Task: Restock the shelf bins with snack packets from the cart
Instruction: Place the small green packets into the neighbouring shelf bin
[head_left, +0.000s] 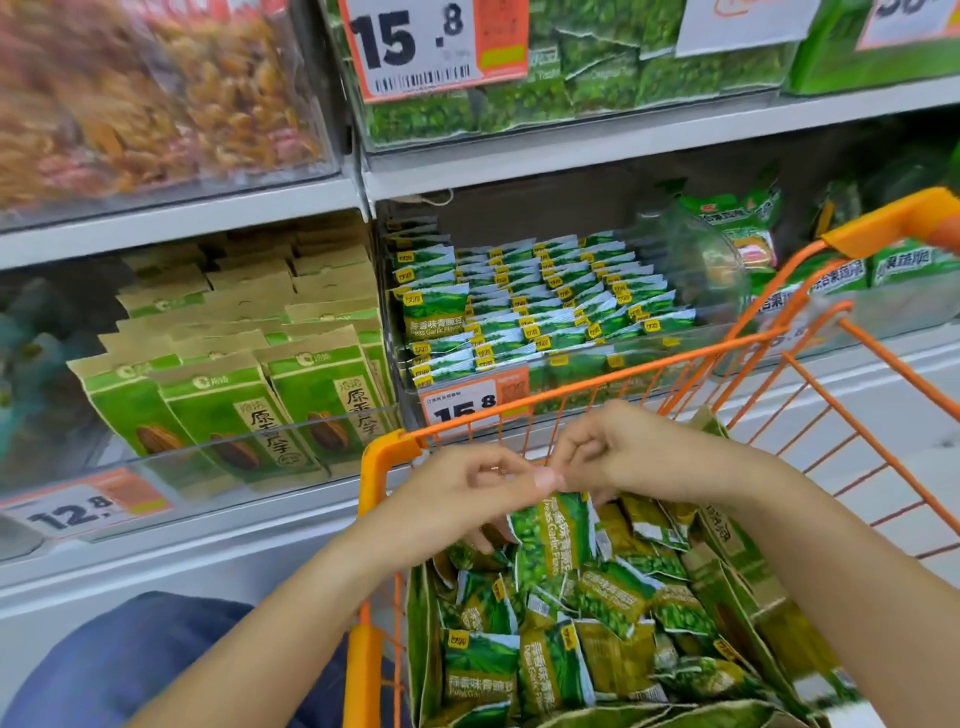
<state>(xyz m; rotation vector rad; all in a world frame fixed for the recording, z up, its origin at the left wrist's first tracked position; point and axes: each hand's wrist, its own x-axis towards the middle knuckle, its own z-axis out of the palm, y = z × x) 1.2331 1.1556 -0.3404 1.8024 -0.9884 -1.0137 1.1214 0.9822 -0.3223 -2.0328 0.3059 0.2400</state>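
Head view: left hand (483, 480) and right hand (618, 452) pinch the top edge of one green snack packet (550, 535), lifted above the heap in the cart (639, 374). Beyond the grip, the shelf bin (540, 301) looks largely filled; many packets below remain to shelve.

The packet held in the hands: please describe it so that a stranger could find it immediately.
Start at the orange cart in front of the shelves; inside it stands an open box full of green pea packets. Above that pile, the left hand and right hand pinch one packet by its top edge. It alone hangs upright, lifted above the loose heap.
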